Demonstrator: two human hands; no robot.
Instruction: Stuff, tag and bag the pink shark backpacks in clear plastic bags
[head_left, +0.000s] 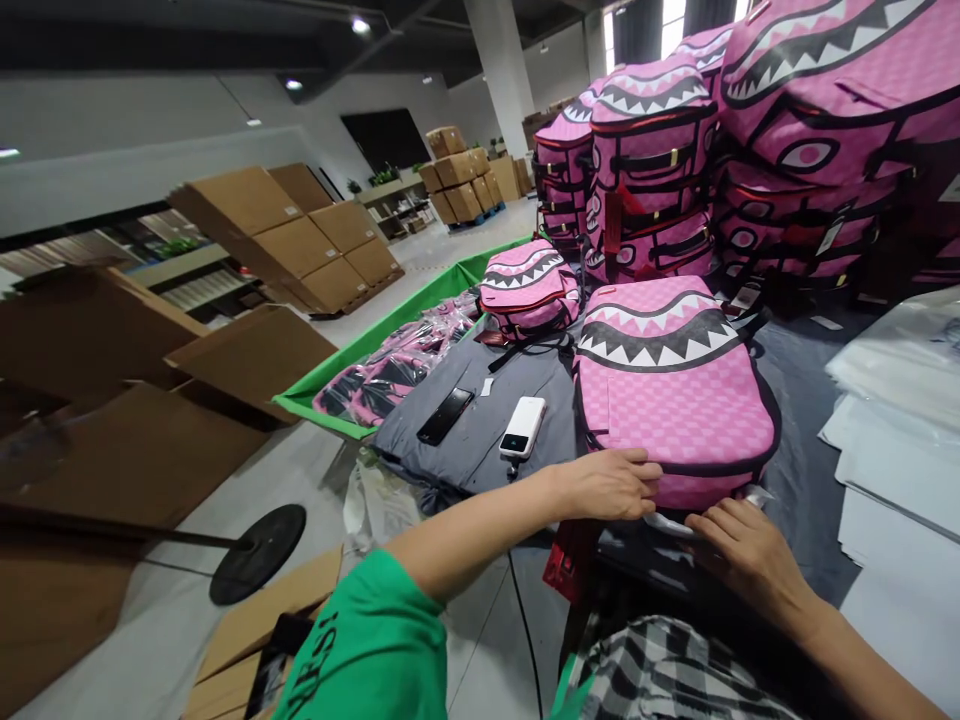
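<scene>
Near edge of the counter, head view: a pink shark-mouth backpack lies flat, with a checkered pink panel, grey-and-white teeth printed across its far part and dark piping around the rim. Its bottom edge faces me. My left hand, coming in from a green sleeve, lies open and palm-down on the near left of the bag, fingers together and slightly curled, no grip. My right hand is open too, at the near right corner, fingertips on the bag's lower edge, just beside a strip of clear plastic film. A red tag hangs just left of my hands. Checkered cloth fills the bottom of the frame.

Left of the backpack, on a grey cloth, lie a black smartphone and a white power bank. Farther on sits a smaller pink backpack with the same print, beside a green-rimmed bin of plastic-bagged pink goods. Far right, more pink backpacks are stacked high. Near right lies a pile of white plastic sheets. Off to the left stand cardboard cartons and a round black stand base.
</scene>
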